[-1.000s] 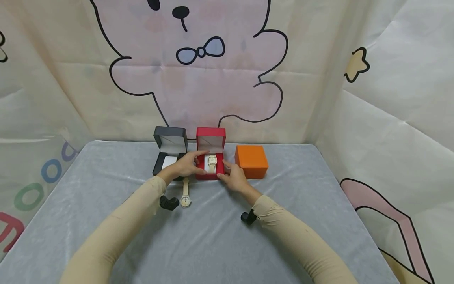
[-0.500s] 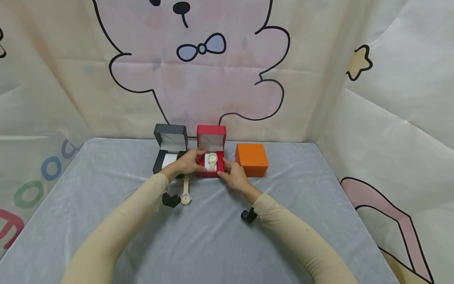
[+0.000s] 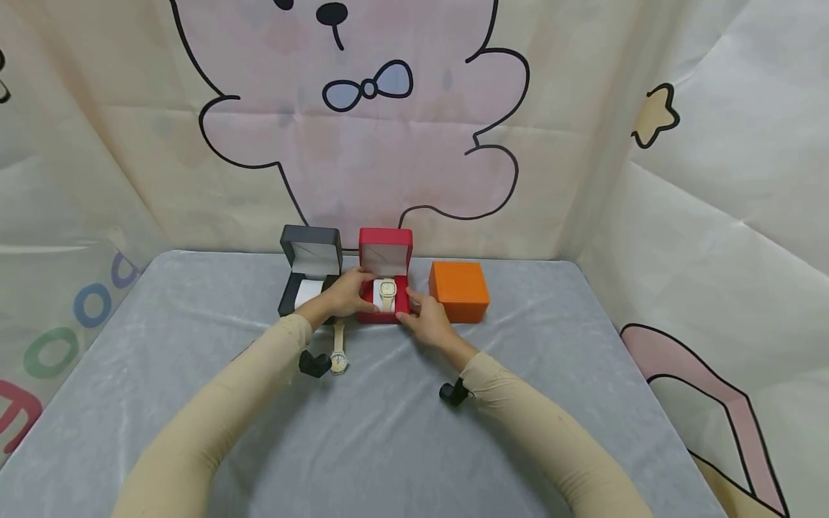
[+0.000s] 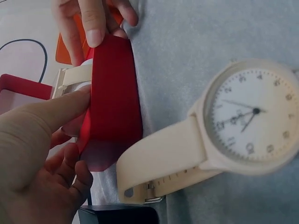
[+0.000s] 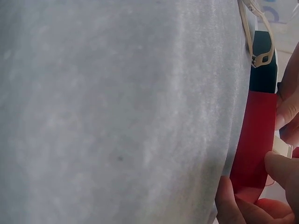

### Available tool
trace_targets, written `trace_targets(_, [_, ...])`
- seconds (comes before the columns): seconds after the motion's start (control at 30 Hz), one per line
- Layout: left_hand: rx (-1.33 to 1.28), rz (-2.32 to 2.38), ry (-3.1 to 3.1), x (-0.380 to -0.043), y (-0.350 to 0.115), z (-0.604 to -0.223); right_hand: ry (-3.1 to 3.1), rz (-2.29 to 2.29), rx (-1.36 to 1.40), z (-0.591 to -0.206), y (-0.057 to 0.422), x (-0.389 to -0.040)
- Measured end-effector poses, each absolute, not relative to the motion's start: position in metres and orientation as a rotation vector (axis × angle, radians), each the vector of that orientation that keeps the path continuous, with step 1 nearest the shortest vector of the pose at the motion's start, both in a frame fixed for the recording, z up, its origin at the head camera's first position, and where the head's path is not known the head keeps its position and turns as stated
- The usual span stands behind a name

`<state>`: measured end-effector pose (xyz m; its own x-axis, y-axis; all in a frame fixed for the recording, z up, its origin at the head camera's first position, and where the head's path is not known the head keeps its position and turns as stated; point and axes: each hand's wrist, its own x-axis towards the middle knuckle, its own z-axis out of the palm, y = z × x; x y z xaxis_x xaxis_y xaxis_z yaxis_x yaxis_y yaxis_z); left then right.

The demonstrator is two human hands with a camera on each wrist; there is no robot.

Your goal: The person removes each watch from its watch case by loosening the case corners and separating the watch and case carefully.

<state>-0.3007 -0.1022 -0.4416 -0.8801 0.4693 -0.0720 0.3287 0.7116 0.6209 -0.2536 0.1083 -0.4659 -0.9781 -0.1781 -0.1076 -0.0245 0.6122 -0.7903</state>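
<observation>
Backed by a cartoon-printed curtain (image 3: 421,165), working at a grey tabletop (image 3: 388,432). Near the middle of its far edge, holding the open red box (image 4: 114,93) from both ends: with the left hand (image 3: 346,293), thumb at the front wall, fingers curled by the left end; with the right hand (image 3: 429,320), thumb on the front rim, fingers bent round the right end. Inside, showing a cream watch (image 3: 388,289) round a white cushion (image 3: 378,289). Toward the far left corner, seeing an open black box (image 3: 288,248), with a second watch (image 3: 339,361) lying nearer the front edge; toward the far right, an orange box (image 3: 460,291).
</observation>
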Motion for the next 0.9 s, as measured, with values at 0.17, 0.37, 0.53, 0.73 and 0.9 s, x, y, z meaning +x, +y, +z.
trace_targets(0.17, [0.634,0.925,2.718,-0.2995,-0.1009,-0.4425,2.677,-1.285,-0.192,-0.4649,0.1083,-0.2540])
trace_targets(0.37, [0.600,0.950,2.712,-0.2984,-0.0980,-0.4435,2.674,-1.316,-0.208,-0.4607,0.1112,-0.2531])
trace_targets(0.53, [0.602,0.976,2.723,-0.2990,-0.0978,-0.4423,2.692,-1.319,-0.241,-0.4582,0.1126,-0.2549])
trace_targets(0.73, [0.615,1.005,2.715,-0.2954,-0.1008,-0.4444,2.708,-1.305,-0.268,-0.4615,0.1108,-0.2550])
trace_targets(0.9, [0.606,1.042,2.696,-0.2923,-0.1029,-0.4465,2.705,-1.309,-0.285,-0.4644,0.1096,-0.2543])
